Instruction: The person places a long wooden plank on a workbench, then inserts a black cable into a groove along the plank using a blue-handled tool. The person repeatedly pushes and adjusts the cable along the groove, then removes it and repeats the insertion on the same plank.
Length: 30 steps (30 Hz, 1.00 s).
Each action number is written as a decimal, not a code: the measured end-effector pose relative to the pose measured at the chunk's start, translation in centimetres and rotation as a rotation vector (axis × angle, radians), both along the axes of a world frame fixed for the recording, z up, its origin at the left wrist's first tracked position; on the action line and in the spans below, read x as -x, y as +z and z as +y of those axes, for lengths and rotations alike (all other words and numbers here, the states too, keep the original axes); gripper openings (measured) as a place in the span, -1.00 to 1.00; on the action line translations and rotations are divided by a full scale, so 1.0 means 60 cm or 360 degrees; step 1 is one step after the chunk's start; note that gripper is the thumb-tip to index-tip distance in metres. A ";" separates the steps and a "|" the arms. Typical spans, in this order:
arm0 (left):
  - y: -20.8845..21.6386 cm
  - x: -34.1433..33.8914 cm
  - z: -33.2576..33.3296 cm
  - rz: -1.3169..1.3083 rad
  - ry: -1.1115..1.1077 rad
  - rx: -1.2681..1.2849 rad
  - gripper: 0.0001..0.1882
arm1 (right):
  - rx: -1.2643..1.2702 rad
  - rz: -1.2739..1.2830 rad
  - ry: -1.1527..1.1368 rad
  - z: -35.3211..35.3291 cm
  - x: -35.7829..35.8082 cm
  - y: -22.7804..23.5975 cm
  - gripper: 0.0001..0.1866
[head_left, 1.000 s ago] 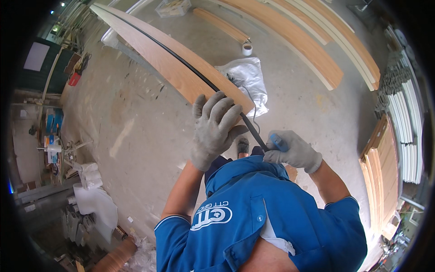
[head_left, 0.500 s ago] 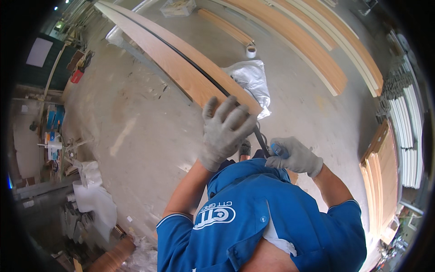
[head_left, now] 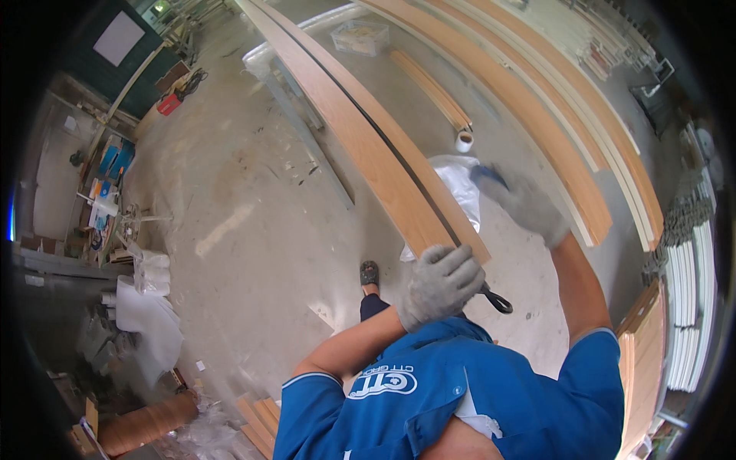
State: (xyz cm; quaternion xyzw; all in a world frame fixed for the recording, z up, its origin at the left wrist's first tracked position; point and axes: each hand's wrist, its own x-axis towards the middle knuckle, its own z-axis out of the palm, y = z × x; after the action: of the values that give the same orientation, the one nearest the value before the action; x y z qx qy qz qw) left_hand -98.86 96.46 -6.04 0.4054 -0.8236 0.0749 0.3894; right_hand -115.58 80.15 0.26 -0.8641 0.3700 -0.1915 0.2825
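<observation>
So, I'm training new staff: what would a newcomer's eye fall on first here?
Probably the long pale wooden board with a thin black strip, running from the picture's top edge to the grey-gloved left hand. Then the bright blue cloth shirt at the bottom.

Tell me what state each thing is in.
Left hand: gloved, curled over the long board
Right hand: gloved, blurred, gripping blue tool
Blue tool: held, blurred
Long board: held at near end
Black strip: along the board, near end looped
White plastic: crumpled, partly hidden
Clear bin: contents indistinct
</observation>
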 end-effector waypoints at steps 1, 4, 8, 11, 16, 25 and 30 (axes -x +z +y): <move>-0.002 0.001 -0.001 0.0004 -0.0005 -0.0014 -0.75 | -0.0195 0.0054 -0.0019 -0.038 -0.032 0.009 -0.63; -0.009 0.003 -0.001 0.0031 0.0017 0.0034 -0.74 | -0.0023 0.0030 0.0174 -0.137 -0.174 0.019 -0.58; -0.018 0.001 0.000 0.0061 0.0017 0.0047 -0.71 | 0.0244 0.0348 0.0003 -0.231 -0.331 0.025 -0.56; -0.024 0.002 0.002 0.0100 0.0009 0.0022 -0.71 | 0.0438 0.0508 -0.0039 -0.254 -0.394 0.018 -0.59; -0.033 0.005 -0.002 0.0087 0.0003 0.0125 -0.72 | 0.0736 0.0509 0.0198 -0.235 -0.392 0.009 -0.65; -0.034 0.008 -0.012 0.0070 -0.0038 0.0132 -0.74 | 0.0836 0.0324 0.0482 -0.117 -0.208 -0.012 -0.71; -0.029 0.014 -0.014 0.0026 0.0027 0.0118 -0.74 | 0.0719 0.0256 0.0496 -0.028 -0.091 -0.016 -0.78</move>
State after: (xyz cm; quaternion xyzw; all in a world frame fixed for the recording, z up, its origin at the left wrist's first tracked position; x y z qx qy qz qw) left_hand -99.70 95.63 -7.78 0.3984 -0.8136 0.1052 0.4102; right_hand -110.14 78.45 -0.69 -0.9640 0.2020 -0.1543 0.0785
